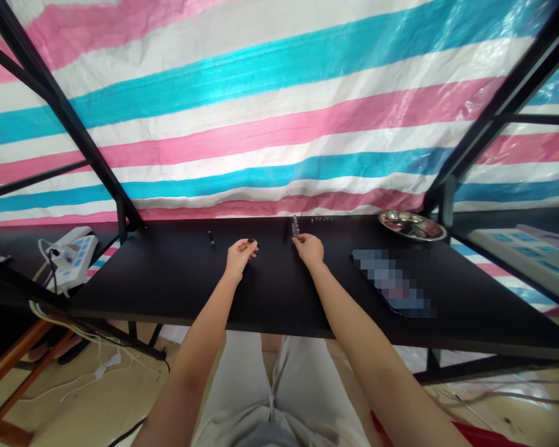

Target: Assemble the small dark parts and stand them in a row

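Both my arms reach out over a black table (pixel 177 285). My left hand (pixel 239 256) is curled, its fingertips pinched on a small black part (pixel 251 240). My right hand (pixel 309 248) is closed too, fingers pinched on a small clear-and-grey piece (pixel 295 226) that stands up from the table's far side. Another small black part (pixel 211 237) lies alone on the table to the left of my left hand. A row of tiny dark bits (pixel 320 219) sits at the far edge beyond my right hand.
A round metal dish (pixel 412 225) stands at the far right of the table, and a flat dark device (pixel 391 282) lies right of my right arm. A white power strip (pixel 72 256) with cables sits on the left. Black frame bars slant up on both sides before a striped tarp.
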Available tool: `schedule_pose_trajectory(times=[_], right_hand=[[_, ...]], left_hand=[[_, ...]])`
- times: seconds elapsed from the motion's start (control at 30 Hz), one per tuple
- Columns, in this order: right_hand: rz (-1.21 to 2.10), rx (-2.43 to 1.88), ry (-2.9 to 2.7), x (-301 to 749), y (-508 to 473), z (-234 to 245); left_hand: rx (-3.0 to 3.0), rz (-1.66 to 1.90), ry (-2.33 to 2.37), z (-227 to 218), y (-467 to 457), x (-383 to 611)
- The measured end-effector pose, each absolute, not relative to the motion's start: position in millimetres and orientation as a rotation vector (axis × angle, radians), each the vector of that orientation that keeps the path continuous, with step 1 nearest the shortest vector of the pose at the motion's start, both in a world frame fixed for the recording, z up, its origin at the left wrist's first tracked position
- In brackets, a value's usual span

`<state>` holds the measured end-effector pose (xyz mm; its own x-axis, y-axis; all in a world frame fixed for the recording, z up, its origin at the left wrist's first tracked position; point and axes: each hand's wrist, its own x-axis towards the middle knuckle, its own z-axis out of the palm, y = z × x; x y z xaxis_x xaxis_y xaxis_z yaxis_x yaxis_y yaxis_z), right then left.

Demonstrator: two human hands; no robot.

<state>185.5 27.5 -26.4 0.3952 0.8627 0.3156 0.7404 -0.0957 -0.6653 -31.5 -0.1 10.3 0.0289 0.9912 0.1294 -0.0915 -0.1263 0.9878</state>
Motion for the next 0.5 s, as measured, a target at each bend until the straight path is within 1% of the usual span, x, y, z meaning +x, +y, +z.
schedule_pose_trajectory(times=[0.27,0.5], right_hand=[[0.213,-1.938,-1.389,187,30,-25],[0.223,-1.888,-1.403,190,30,-30]], left_hand=[[1.376,1.378,1.060,10,-1,-20],[1.771,1.125,1.159,4,16,9]])
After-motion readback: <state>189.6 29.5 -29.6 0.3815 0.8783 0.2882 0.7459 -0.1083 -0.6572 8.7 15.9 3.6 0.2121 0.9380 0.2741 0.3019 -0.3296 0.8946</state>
